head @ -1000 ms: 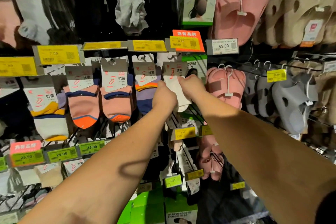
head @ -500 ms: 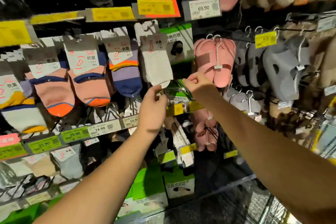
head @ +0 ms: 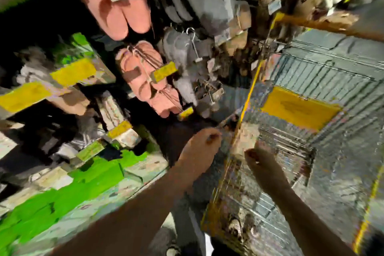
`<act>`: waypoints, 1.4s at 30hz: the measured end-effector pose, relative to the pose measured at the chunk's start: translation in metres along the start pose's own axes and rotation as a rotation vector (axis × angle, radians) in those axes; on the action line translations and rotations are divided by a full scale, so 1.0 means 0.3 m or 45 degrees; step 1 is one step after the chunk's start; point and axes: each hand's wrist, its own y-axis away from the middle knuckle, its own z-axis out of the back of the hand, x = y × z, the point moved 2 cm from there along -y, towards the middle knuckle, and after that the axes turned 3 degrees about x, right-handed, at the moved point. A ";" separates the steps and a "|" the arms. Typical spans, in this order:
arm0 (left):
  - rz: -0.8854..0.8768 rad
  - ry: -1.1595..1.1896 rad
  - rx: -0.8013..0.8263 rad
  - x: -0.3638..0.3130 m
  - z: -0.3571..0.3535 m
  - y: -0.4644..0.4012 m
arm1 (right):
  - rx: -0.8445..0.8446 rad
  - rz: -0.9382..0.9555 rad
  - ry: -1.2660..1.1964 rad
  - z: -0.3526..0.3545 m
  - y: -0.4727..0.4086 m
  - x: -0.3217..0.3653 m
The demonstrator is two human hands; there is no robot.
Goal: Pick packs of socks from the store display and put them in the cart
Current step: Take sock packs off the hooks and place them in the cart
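Note:
The view is heavily blurred. A pale pack of socks [head: 246,138] hangs over the yellow rim of the wire cart [head: 247,97], between my two hands. My left hand [head: 199,147] has curled fingers and pinches the pack's upper end from the left. My right hand [head: 260,161] is curled just under the pack's lower right edge; the blur hides whether it grips the pack. The cart's mesh basket [head: 332,72] fills the right side of the view.
Pink slippers [head: 108,0] and grey slippers [head: 182,52] hang on hooks at the top. Yellow price tags [head: 72,71] and green boxes [head: 97,176] line the lower shelves on the left. A yellow panel [head: 297,108] sits inside the cart.
The view has swung down and right from the sock display to the cart. Both hands have come down from the hooks, with the pale sock pack now over the cart's rim.

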 end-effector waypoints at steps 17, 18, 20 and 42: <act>0.631 -0.492 0.322 0.387 -0.925 -0.752 | 0.246 -0.899 -0.574 -0.081 -0.565 -1.019; 0.631 -0.506 0.295 0.419 -0.956 -0.789 | 0.244 -0.922 -0.603 -0.105 -0.610 -1.046; 0.632 -0.567 0.286 0.482 -1.011 -0.850 | 0.243 -0.911 -0.651 -0.133 -0.691 -1.035; 1.106 0.436 -0.092 0.666 -1.066 -0.942 | 0.251 -1.074 -0.946 -0.356 -0.890 -1.025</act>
